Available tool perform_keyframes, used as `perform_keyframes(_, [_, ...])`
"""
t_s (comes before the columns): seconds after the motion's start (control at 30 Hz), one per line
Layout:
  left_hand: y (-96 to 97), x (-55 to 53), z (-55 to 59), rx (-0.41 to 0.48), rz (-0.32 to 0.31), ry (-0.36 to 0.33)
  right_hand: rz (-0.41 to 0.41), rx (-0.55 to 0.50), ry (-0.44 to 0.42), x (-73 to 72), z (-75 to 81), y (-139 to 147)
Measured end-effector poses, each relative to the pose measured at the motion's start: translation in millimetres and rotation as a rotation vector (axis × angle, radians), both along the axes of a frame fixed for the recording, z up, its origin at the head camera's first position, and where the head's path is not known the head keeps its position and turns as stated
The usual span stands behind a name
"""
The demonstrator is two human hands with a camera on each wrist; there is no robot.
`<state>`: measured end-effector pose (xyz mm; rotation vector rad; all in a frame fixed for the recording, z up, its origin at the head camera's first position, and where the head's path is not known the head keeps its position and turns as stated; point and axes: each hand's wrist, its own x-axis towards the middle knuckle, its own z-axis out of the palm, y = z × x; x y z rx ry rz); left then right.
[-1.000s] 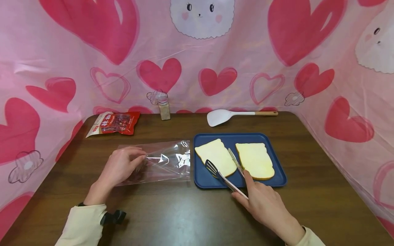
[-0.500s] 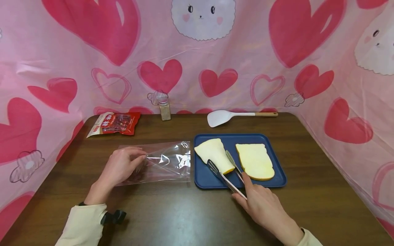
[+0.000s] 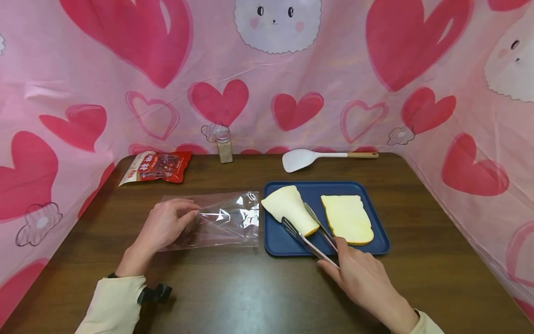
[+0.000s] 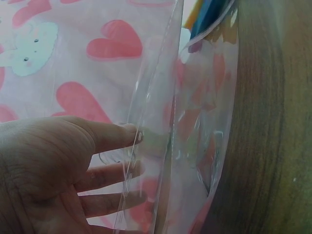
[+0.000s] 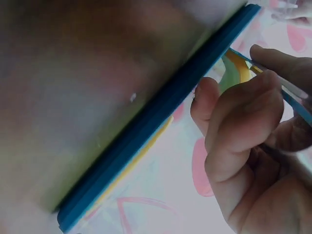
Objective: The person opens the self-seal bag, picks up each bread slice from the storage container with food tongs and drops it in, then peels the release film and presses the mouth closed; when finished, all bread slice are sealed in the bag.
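In the head view, my left hand [image 3: 171, 222] pinches a clear plastic bag [image 3: 227, 218] lying on the table, drawing its film up at the fingertips. The left wrist view shows that hand [image 4: 83, 170] at the edge of the bag [image 4: 200, 122]. My right hand [image 3: 363, 273] grips metal tongs [image 3: 316, 253] with dark slotted tips. Between those tips the left bread slice [image 3: 288, 206] is squeezed, its near end narrowed and bent up. A second bread slice [image 3: 347, 218] lies flat beside it. Both are on the blue tray [image 3: 379, 236].
At the back left are a red and white food packet [image 3: 160, 167] and a small spice jar [image 3: 224, 148]. Behind the tray lies a white spatula [image 3: 300, 160] with a wooden handle end. A pink heart-patterned cloth [image 3: 300, 69] hangs around the table [image 3: 233, 287].
The right hand's tongs have squeezed together on the left bread slice, which was flat and is now bent inward and slightly shifted up and left. The left hand and bag stay put.
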<state>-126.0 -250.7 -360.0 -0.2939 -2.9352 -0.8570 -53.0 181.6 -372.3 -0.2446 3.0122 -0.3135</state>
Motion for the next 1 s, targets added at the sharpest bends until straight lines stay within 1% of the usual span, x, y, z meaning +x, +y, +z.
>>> perform_keyframes(0.23, [-0.2, -0.1, -0.7, -0.002, -0.001, 0.006, 0.059, 0.067, 0.079, -2.6, 8.3, 3])
perform_keyframes(0.4, [-0.9, -0.5, -1.3, -0.001, 0.002, 0.007, 0.103, 0.078, 0.124, -6.0, 9.8, 5])
perform_keyframes(0.67, [-0.3, -0.7, -2.3, -0.003, 0.000, 0.056, 0.192, 0.103, 0.256, -8.3, 9.6, 5])
perform_keyframes(0.87, [-1.5, -0.3, -3.4, 0.000, 0.001, 0.053, 0.250, 0.151, 0.262, -11.4, 14.8, 2])
perform_keyframes(1.0, [-2.3, -0.9, -3.1, -0.003, 0.013, 0.057, 0.274, 0.175, 0.306, -11.9, 18.6, 1])
